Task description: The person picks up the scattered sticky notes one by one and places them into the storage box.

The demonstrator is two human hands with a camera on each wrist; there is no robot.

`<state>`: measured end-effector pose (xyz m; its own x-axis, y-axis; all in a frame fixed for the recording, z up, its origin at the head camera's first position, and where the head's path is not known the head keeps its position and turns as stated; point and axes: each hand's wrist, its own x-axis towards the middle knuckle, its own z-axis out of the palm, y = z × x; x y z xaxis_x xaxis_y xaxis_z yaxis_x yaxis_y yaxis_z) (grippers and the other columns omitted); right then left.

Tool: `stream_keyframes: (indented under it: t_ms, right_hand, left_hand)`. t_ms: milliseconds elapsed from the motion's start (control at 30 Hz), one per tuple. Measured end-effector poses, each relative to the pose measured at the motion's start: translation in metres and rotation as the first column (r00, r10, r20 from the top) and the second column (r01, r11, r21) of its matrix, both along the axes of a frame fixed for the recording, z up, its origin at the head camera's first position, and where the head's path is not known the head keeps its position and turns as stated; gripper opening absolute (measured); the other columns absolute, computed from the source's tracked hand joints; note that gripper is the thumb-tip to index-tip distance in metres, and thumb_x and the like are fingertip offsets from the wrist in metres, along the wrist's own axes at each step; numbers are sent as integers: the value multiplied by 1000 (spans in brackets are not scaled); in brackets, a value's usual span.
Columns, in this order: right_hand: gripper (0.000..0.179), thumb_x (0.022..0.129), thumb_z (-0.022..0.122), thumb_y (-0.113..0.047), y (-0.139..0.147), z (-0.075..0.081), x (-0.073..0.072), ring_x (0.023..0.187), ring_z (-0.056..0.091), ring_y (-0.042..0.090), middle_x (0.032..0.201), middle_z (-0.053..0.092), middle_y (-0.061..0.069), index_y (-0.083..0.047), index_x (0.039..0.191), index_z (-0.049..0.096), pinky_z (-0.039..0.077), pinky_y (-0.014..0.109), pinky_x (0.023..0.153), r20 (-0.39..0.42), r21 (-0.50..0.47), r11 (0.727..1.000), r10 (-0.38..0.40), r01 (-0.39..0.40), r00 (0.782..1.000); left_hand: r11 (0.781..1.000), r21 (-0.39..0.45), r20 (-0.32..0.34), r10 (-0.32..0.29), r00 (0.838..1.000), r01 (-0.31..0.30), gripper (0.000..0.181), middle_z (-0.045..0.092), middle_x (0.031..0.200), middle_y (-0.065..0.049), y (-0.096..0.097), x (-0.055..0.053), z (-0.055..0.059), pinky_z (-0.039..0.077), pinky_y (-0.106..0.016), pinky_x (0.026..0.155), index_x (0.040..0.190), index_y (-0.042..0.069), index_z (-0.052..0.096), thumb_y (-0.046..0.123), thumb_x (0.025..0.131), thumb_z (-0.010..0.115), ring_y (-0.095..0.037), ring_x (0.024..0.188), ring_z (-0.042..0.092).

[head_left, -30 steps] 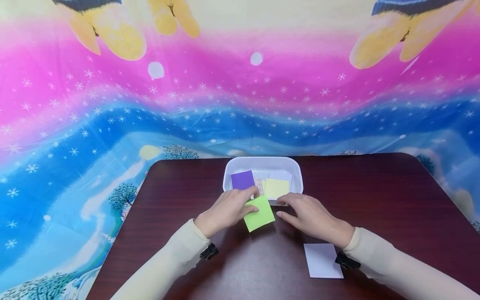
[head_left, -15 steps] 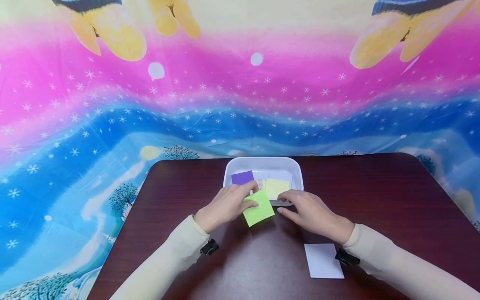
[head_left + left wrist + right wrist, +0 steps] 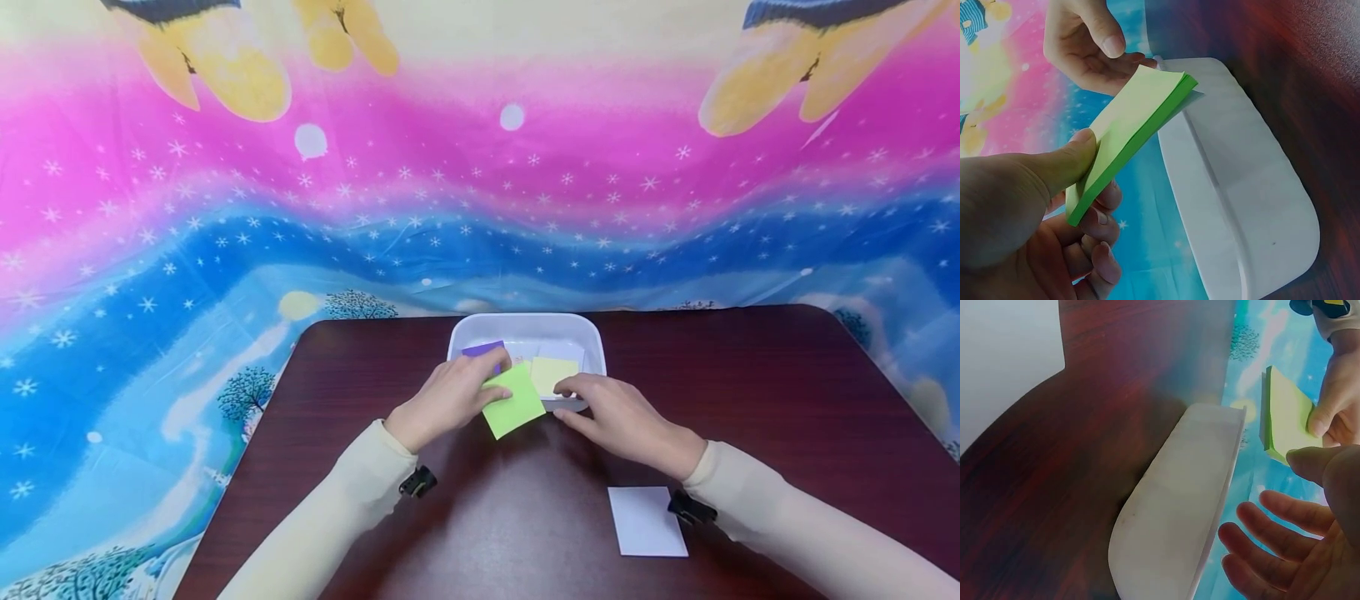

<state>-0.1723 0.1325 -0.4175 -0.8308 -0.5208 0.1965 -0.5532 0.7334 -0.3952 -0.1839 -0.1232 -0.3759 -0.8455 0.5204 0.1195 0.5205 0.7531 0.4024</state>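
Observation:
My left hand (image 3: 442, 398) pinches a light green sticky-note pad (image 3: 516, 408) by its left edge, thumb on top and fingers beneath. In the left wrist view the green pad (image 3: 1129, 125) shows its thick stacked edge, tilted above the white tray (image 3: 1254, 162), with a thin bluish-white layer under it. Just right of the pad, my right hand (image 3: 633, 425) holds nothing; its thumb and fingers are apart in the right wrist view. Inside the tray lie a purple square (image 3: 480, 349), partly hidden by my left hand, and a pale yellow square pad (image 3: 553, 375).
A white square sheet (image 3: 643, 523) lies on the dark wooden table (image 3: 450, 550), beside my right wrist. White paper also shows in the back right of the tray. Behind the table hangs a colourful printed cloth (image 3: 480, 183).
My left hand has carried the green pad forward over the tray's front edge, covering more of the purple square. My right hand has moved slightly forward too.

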Motion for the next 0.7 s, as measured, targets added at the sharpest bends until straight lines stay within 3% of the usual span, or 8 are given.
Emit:
stream_keyframes:
  t_ms: [700]
  right_hand:
    - [33, 92, 74, -26, -1, 4, -14, 93, 69, 18, 108, 75, 5, -8, 120, 71, 57, 37, 77, 17, -17, 1000, -6, 6, 1000]
  left_hand:
    - [999, -32, -4, 34, 999, -34, 24, 59, 75, 4, -2, -11, 7, 42, -29, 58, 110, 19, 57, 29, 94, 73, -14, 63, 50]
